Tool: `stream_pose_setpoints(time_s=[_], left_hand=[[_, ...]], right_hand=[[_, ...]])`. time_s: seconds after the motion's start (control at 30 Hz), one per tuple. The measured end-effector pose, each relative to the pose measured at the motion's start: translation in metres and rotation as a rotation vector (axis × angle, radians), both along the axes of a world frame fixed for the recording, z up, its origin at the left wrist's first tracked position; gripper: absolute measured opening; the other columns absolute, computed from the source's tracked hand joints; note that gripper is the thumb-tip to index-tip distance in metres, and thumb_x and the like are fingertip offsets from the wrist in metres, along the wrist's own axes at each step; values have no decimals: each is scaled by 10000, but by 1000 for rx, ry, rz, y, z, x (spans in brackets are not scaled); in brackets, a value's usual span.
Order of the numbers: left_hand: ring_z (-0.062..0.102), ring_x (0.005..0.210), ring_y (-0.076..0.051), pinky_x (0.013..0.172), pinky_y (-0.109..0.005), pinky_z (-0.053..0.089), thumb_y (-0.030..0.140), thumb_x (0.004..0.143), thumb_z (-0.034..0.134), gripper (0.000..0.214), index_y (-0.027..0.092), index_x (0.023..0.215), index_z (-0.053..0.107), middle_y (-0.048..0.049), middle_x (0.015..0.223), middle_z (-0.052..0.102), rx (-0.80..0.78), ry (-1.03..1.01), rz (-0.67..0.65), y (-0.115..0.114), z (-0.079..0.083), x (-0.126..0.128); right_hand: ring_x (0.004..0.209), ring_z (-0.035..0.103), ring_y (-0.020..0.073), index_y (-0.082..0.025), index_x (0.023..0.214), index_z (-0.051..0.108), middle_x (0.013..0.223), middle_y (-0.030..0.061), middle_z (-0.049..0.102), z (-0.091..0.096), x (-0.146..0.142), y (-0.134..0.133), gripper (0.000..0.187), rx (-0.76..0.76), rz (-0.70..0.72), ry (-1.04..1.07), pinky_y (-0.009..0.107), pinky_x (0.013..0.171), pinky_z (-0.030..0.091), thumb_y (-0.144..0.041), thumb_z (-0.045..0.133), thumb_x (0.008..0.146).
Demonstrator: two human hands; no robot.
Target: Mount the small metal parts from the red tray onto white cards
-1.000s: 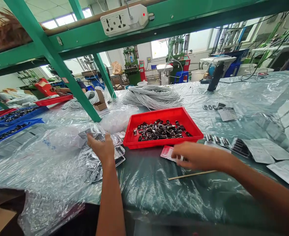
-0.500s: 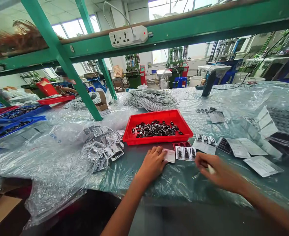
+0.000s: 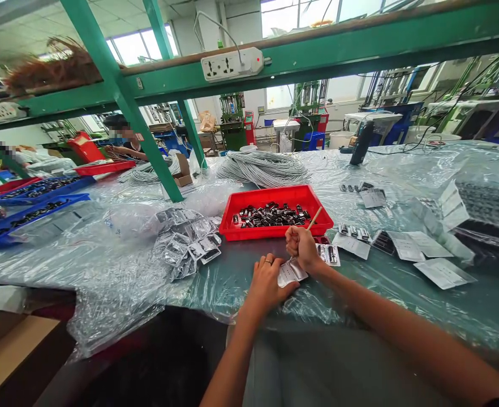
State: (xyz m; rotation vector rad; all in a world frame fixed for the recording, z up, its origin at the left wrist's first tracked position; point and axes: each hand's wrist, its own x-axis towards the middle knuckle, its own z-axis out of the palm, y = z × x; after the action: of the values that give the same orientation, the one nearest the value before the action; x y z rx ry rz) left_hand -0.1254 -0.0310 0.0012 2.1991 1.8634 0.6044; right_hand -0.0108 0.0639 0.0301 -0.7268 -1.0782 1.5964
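My left hand (image 3: 267,282) lies on the dark table mat with fingers and thumb around a small silver-white blister pack (image 3: 287,273), holding it down. Closed in a fist around a thin pale stick (image 3: 316,217), my right hand (image 3: 302,249) is over the pack's upper right edge. The stick's upper end points up and right; its lower end is hidden. Just right of that hand lies a clear blister pack (image 3: 328,255) with black pieces in it. Behind both hands stands a red tray (image 3: 249,232) holding many small black parts (image 3: 275,215).
Silver-backed packs (image 3: 419,250) lie at the right, and a heap of filled packs (image 3: 181,243) at the left. A cable coil (image 3: 262,169) and a phone-like device (image 3: 362,142) stand behind. Overhead runs a green beam (image 3: 317,59). Another person (image 3: 124,138) sits far left.
My right hand has moved left with the stick, from beside the clear pack onto the pack under my left hand. That pack now sits tilted. The view has shifted slightly.
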Motion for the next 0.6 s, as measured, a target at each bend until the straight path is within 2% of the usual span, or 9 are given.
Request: stream_pose_setpoints(time_s=[0.17,0.37,0.47,0.53,0.6], left_hand=[[556,1098,-298,942,-434,415,515,823,699,474,190,1156,611,-104,1163,599,-7,12,-4,0,1,0],[559,1107,-304,953,-447,418,547,831,684,509,181,1179,621,-108,1169,609,-18,23,13,-1,1,4],[556,1121,-308,956,-445,418,581,802,703,590,194,1236,606,-114,1181,602,-5,30,-1,-3,2,4],[548,1132,-319,957,-450,417,621,760,725,687,177,1267,589,-129,1189,596,32,32,8,-5,3,2],[547,1121,-324,942,-453,418,631,755,723,669,168,1223,606,-134,1170,597,59,41,28,-8,2,-1]], right_hand=[[324,120,50,-224,510,420,357,-103,206,-1,1,-12,283,-16,0,-40,202,355,121,-388,501,726],[346,115,52,-208,538,487,371,-108,218,-3,32,-42,310,-30,147,-114,212,375,122,-425,543,752],[353,105,50,-209,544,484,380,-113,208,5,36,-43,317,-7,111,-59,218,385,125,-438,554,753],[357,97,51,-215,549,476,388,-117,198,11,28,-37,309,13,76,10,219,387,142,-438,544,751],[359,96,54,-218,553,475,386,-117,193,12,16,-31,306,33,73,39,218,385,146,-447,539,746]])
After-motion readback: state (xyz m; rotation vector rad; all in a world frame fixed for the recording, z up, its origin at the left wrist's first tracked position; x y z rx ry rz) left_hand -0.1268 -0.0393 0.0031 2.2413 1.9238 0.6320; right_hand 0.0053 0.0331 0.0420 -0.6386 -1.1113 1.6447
